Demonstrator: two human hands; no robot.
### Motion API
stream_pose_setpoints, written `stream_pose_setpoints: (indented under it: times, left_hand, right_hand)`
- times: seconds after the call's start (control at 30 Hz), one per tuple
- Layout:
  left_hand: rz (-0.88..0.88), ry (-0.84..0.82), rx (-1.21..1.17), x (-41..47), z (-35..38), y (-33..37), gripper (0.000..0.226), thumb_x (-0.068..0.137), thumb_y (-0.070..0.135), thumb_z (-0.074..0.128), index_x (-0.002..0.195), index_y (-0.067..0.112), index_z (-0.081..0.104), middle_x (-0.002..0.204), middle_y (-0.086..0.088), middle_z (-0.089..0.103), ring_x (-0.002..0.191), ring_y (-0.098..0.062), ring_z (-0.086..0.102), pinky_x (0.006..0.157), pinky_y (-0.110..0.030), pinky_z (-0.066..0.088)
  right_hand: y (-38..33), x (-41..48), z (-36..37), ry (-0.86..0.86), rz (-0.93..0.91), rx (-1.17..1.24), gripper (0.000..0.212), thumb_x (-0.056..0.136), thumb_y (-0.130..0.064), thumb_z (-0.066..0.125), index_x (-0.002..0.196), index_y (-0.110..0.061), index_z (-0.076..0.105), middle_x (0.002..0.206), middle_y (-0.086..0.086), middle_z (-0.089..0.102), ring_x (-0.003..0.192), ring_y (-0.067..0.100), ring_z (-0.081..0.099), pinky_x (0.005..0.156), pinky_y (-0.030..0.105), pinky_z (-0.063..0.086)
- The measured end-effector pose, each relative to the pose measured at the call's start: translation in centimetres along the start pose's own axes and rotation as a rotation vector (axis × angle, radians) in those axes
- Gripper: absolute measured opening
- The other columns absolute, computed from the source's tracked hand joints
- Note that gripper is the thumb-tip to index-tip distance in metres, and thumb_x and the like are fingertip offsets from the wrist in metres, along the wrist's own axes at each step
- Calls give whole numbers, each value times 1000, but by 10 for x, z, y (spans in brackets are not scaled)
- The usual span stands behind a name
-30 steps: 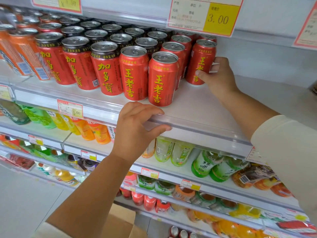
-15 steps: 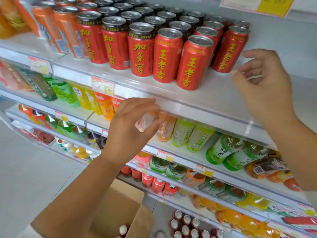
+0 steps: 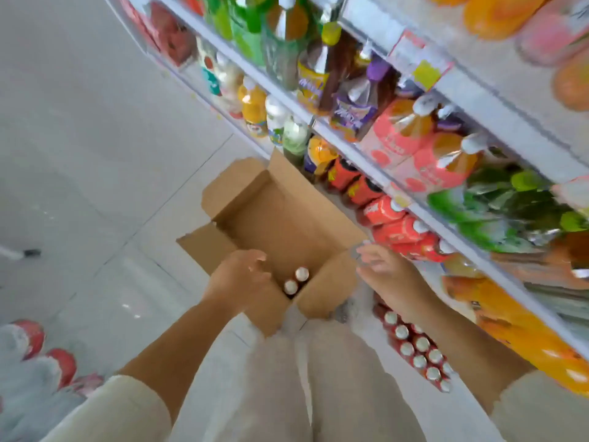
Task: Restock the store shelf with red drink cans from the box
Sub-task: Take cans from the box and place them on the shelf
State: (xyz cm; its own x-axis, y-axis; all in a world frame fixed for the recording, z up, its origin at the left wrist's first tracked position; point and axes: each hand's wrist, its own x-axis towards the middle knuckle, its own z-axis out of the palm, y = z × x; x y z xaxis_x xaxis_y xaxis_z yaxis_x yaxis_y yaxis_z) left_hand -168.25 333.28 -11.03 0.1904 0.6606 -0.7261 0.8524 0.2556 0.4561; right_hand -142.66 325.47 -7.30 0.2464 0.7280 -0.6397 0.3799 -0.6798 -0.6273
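2 red cans [image 3: 296, 280] stand upright side by side in the near corner of the cardboard box [image 3: 287, 212], which sits on the pale tiled floor [image 3: 79, 138] against the foot of the shelf [image 3: 497, 106]; the rest of the box bottom is bare. The left hand [image 3: 237, 279] hangs over the near edge just beside the cans, fingers loosely bent and, as far as the blur allows, holding nothing. The right hand [image 3: 387, 275] is stretched flat and empty above the box's right flap [image 3: 328, 282], fingers pointing away. All 4 flaps stand open, leaving the box mouth clear from above. Under the right forearm, a row of red cans [image 3: 417, 352] lines the lowest shelf level.
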Motion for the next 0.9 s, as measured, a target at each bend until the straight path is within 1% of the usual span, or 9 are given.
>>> stream_pose_setpoints:
  times: [0.13,0.2,0.3,0.43,0.5,0.6,0.67,0.8,0.9]
  left_hand:
    - [-114,-125,-9,75,79,-55,32,94,25,60,126,20,62,131,0,61,115,-23,59,99,-40,48]
    - [-149,-136,-51,115,120,-78,31,96,20,59,124,11,63,125,-8,64,112,-28,61,95,-40,50]
    - [-191,-109,-110,186,184,-124,34,93,27,62,127,20,62,123,-1,65,112,-23,62,94,-35,50]
    - [-165,-171,-40,270,260,-178,44,91,33,64,134,26,56,136,1,56,119,-19,57,99,-30,43]
    - [-149,-195,25,300,289,-190,45,91,29,63,135,24,55,138,-1,54,123,-20,54,100,-29,39]
    - [-125,-240,47,329,319,-192,35,89,26,65,123,21,62,122,-7,59,113,-28,57,94,-36,47]
    - [-142,-280,73,340,335,-195,40,85,29,70,124,20,61,119,-8,58,112,-29,57,93,-38,47]
    - [-179,-385,179,351,349,-205,79,72,46,82,138,20,47,128,-9,49,121,-30,51,101,-39,44]
    - [-197,-441,241,357,350,-206,86,69,53,82,137,18,44,128,-11,51,119,-31,51,97,-40,46]
  right_hand:
    - [84,113,89,-96,124,-116,24,89,-15,61,94,-38,55,99,-5,64,97,19,63,85,32,50]
    - [129,167,127,-171,153,-218,19,89,-18,61,102,-33,58,102,-2,65,96,18,62,80,28,46]
    - [195,246,177,-305,137,-394,30,90,-23,59,120,-23,59,109,0,63,99,19,60,84,29,46]
    - [271,322,235,-435,18,-593,38,87,-23,65,123,-22,57,109,-1,54,101,19,55,94,36,45]
    - [301,345,254,-543,-2,-684,55,81,-23,72,131,-24,51,117,1,49,109,22,53,95,34,43]
    - [332,365,275,-716,-23,-735,92,68,-20,83,146,-29,34,137,10,42,125,29,46,105,38,39]
    - [341,374,285,-764,-46,-760,106,64,-22,86,150,-33,25,147,10,32,129,31,44,107,40,40]
    - [342,385,293,-792,-147,-772,96,61,-21,87,143,-28,38,142,3,36,120,27,52,98,38,46]
    - [341,389,282,-733,-122,-687,84,64,-16,83,137,-27,43,135,4,45,114,24,53,93,32,46]
